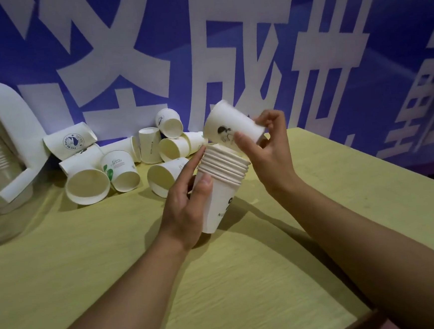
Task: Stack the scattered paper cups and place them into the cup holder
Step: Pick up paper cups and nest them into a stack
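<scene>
White paper stack: a nested stack of cups point(221, 182) sits just right of centre, held above the table, rims uppermost and tilted slightly.
Left hand: the left hand point(187, 203) grips the stack's lower wall, thumb on the near side, fingers reaching up its far side to the rims.
Right hand: the right hand point(264, 147) pinches a single cup point(231, 125) near its base, at 1 o'clock from the stack.
Single cup: lying tilted, mouth toward 10 o'clock, its lower side just over the stack's top rims; whether they touch I cannot tell.
Loose cups: a heap of scattered cups point(122, 158) lies at 10 to 11 o'clock from the stack, most on their sides, against the wall.
Cup holder: a white cup holder point(18, 133) stands at the 9 o'clock edge of the view, with many cup rims showing inside; the heap crowds its right side.
Wall: a blue banner point(227, 46) with large white characters runs behind the heap.
Table: a yellow-green table point(88, 252) lies bare from 6 to 8 o'clock; its right edge runs diagonally at 3 to 5 o'clock, near the right forearm.
</scene>
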The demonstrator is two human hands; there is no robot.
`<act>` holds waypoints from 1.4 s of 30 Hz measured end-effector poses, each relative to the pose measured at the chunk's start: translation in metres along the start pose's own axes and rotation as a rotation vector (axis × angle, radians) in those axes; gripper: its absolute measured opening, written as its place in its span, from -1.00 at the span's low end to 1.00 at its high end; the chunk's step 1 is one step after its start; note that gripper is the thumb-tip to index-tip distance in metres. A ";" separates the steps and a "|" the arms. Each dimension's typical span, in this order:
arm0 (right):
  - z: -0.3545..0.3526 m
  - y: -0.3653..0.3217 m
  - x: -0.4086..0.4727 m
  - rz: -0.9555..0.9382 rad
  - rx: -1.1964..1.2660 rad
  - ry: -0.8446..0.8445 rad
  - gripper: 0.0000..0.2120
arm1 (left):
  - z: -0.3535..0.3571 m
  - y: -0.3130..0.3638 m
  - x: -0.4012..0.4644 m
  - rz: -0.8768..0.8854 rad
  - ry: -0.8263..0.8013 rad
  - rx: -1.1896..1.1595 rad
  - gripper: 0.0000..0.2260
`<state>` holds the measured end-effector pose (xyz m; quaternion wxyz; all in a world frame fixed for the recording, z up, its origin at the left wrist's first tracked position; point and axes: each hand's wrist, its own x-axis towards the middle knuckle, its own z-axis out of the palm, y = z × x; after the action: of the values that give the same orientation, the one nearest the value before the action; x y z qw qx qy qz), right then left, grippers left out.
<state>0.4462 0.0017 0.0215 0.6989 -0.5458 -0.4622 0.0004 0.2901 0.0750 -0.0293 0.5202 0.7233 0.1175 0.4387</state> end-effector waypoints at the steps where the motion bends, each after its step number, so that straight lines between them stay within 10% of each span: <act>1: 0.003 0.000 -0.001 0.021 0.036 -0.007 -0.65 | 0.000 0.000 0.000 -0.002 0.004 -0.002 -0.56; 7: 0.016 -0.006 -0.007 0.088 0.108 -0.006 -0.88 | 0.001 -0.001 0.001 -0.018 0.031 -0.008 -0.55; 12: 0.016 -0.008 -0.007 0.084 0.039 -0.041 -0.48 | 0.001 -0.002 0.001 -0.023 0.032 -0.015 -0.54; 29: 0.033 -0.014 -0.021 0.037 -0.128 -0.238 -0.74 | -0.002 0.006 0.000 -0.046 0.303 0.004 -0.49; 42: 0.085 -0.024 -0.004 0.069 -0.577 -0.443 -0.40 | -0.108 0.038 -0.023 -0.156 0.417 0.090 -0.68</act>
<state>0.3769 0.0555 0.0353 0.3987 -0.7222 -0.5651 0.0118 0.1841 0.1146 -0.0003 0.4843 0.6282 0.2973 0.5315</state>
